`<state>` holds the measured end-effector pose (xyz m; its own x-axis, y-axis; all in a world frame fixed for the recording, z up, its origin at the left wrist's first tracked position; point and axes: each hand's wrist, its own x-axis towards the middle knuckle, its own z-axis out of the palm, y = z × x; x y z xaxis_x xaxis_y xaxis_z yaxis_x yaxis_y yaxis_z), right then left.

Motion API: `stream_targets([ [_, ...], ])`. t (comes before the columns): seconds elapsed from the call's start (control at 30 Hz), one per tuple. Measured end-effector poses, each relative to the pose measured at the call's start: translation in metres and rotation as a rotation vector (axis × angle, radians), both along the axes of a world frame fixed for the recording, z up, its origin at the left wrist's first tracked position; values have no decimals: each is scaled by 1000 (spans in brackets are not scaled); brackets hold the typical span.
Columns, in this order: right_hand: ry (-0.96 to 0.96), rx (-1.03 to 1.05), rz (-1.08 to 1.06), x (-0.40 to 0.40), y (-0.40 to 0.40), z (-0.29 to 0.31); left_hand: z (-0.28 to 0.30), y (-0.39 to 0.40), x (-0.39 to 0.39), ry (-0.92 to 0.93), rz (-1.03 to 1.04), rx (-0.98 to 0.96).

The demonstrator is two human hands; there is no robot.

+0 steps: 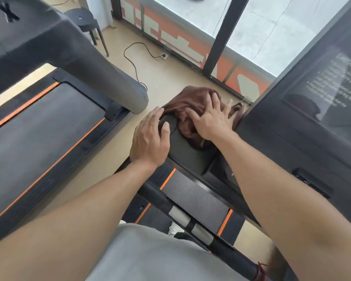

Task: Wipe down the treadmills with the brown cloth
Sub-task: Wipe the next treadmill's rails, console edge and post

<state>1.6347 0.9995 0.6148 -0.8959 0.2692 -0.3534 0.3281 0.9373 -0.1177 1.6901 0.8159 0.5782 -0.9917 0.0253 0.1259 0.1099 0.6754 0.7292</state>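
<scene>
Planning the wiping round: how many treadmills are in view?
2. One treadmill is on the left across the floor gap; the other is under the person, whose right hand presses the cloth on it. More may be out of frame.

Arms: two bare forearms enter from the lower corners; no sleeve, watch, band or glove shows on either.
Left hand (150,138): bare; no ring visible; knuckles and tendon lines show on the back.
Right hand (211,120): bare; no ring visible; short fingernails (216,96) show on the spread fingers.
Wrists: both uncovered, free of straps and markings.
Torso garment: a plain light-grey fabric top (150,258) fills the lower centre; smooth weave, no print, seam, button or logo visible.
Footwear: a white shoe (174,230) with laces shows partly below the garment's edge; details are too small to tell.
</scene>
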Motion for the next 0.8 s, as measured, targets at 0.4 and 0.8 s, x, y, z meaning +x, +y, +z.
stream_targets([
  [0.4, -102, 94, 300, 97, -12, 33, 0, -1, -1, -42, -43, -84],
  [0.8, -42, 176, 267, 146, -26, 11, 0, -4, 0, -11, -57, -5],
])
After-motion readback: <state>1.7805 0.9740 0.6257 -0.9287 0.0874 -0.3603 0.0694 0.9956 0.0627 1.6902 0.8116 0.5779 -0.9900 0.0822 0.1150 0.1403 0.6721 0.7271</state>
